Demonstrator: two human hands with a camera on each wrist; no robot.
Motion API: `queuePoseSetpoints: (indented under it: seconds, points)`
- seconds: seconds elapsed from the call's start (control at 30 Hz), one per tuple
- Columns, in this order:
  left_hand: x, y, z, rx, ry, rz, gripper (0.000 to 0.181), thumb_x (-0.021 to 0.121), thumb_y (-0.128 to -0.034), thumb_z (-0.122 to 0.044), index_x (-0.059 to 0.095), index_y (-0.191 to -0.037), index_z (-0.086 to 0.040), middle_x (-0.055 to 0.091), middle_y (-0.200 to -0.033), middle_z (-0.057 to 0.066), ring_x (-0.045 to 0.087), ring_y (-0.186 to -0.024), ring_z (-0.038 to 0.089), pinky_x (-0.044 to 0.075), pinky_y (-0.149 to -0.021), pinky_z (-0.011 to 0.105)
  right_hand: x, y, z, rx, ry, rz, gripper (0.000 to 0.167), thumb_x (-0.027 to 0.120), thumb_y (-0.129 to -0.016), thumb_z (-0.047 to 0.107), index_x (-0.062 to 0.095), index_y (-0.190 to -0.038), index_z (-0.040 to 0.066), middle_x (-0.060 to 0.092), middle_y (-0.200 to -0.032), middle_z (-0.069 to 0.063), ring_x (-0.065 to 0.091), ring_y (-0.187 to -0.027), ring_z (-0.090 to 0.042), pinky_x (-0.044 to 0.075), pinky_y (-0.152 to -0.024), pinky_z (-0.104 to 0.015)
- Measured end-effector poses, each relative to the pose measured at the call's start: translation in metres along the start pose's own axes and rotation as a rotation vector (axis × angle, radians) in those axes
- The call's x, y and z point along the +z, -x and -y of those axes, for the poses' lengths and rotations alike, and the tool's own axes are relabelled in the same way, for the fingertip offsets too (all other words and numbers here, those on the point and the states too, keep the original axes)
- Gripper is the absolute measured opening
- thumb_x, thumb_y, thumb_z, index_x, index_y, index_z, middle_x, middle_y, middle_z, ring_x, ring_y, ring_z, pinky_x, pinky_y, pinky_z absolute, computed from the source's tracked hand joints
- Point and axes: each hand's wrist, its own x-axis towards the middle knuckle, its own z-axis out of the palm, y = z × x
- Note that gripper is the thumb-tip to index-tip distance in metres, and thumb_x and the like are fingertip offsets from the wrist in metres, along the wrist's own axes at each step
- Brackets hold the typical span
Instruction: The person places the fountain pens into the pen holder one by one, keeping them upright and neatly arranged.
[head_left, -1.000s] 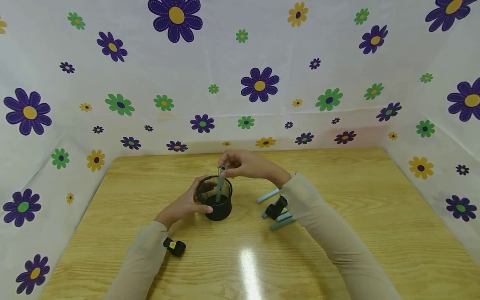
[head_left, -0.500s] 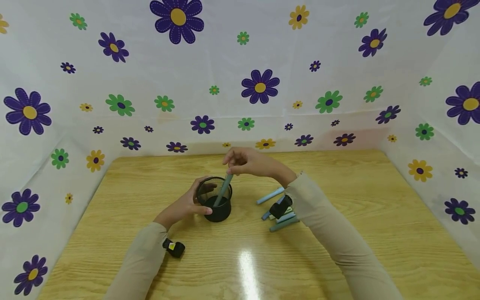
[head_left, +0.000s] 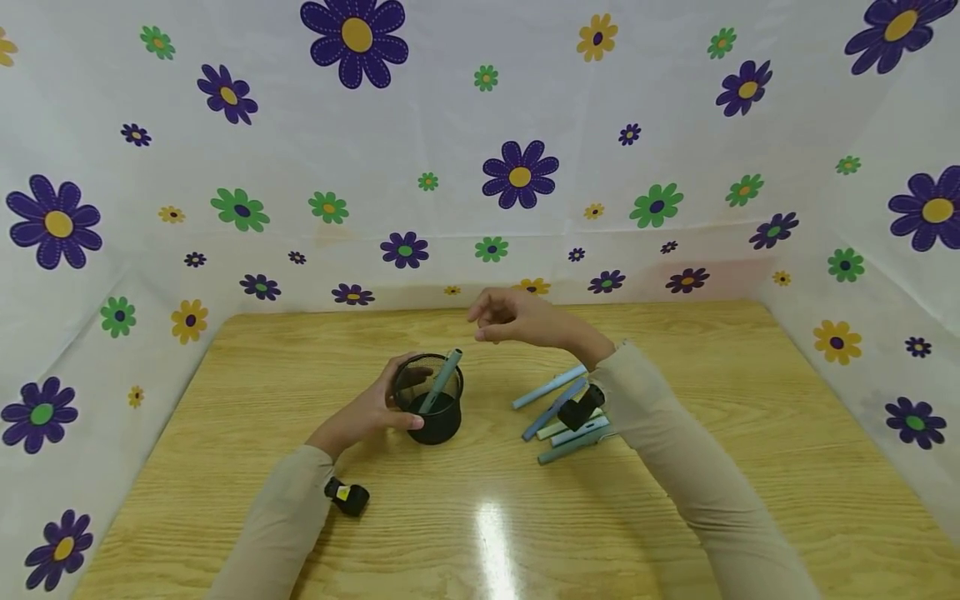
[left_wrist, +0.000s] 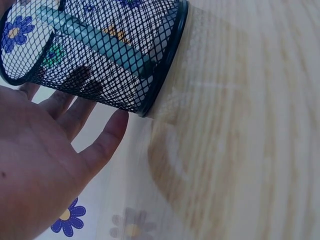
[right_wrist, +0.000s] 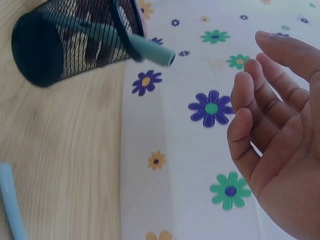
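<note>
A black mesh pen holder (head_left: 438, 428) stands on the table, with my left hand (head_left: 369, 417) gripping its side, thumb in front and fingers round the back. Inside it leans a grey-green pen (head_left: 441, 382), its upper end sticking out past the rim. The left wrist view shows the pen (left_wrist: 95, 37) through the mesh, beside the left hand (left_wrist: 45, 150). Up and to the right of the holder, my right hand (head_left: 528, 320) hovers with loosely bent fingers and holds nothing. In the right wrist view the right hand (right_wrist: 280, 135) is apart from the pen's end (right_wrist: 152, 49).
Several pens lie loosely grouped on the table right of the holder, among them a light blue pen (head_left: 547, 388) and a dark green pen (head_left: 566, 448). A flowered cloth (head_left: 360, 183) rises behind the wooden table (head_left: 420, 533) and at both sides.
My right hand has let go of the grey-green pen and moved right and slightly up. The pen now leans in the holder by itself. My left hand stays in place.
</note>
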Motion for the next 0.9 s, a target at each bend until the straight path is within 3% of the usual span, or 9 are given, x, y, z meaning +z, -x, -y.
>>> queuePoseSetpoints:
  seconds: [0.13, 0.5, 0.9]
  points:
    - [-0.001, 0.001, -0.001, -0.009, -0.013, -0.008, 0.096, 0.076, -0.0816, -0.025, 0.012, -0.152, -0.019, 0.030, -0.155, 0.018, 0.024, -0.145, 0.040, 0.022, -0.112, 0.065, -0.008, 0.007, -0.004, 0.021, 0.037, -0.019, 0.023, 0.061, -0.093, 0.009, 0.057, -0.115, 0.002, 0.061, -0.090, -0.003, 0.059, -0.081, -0.022, 0.051, -0.074, -0.026]
    - [-0.001, 0.000, -0.002, 0.012, -0.041, 0.008, 0.095, 0.076, -0.0823, -0.027, 0.012, -0.152, -0.017, 0.031, -0.154, 0.021, 0.026, -0.144, 0.042, 0.027, -0.111, 0.063, -0.026, 0.030, -0.029, 0.066, 0.067, -0.053, 0.023, 0.059, -0.094, 0.008, 0.056, -0.115, -0.001, 0.059, -0.095, -0.005, 0.055, -0.084, -0.014, 0.051, -0.077, -0.025]
    - [-0.002, 0.000, -0.002, 0.020, -0.053, 0.002, 0.096, 0.077, -0.0815, -0.028, 0.013, -0.151, -0.017, 0.032, -0.153, 0.021, 0.026, -0.143, 0.042, 0.027, -0.110, 0.063, -0.045, 0.055, -0.067, 0.172, 0.053, -0.084, 0.027, 0.059, -0.095, 0.014, 0.055, -0.118, 0.001, 0.060, -0.111, -0.018, 0.059, -0.099, -0.021, 0.050, -0.091, -0.043]
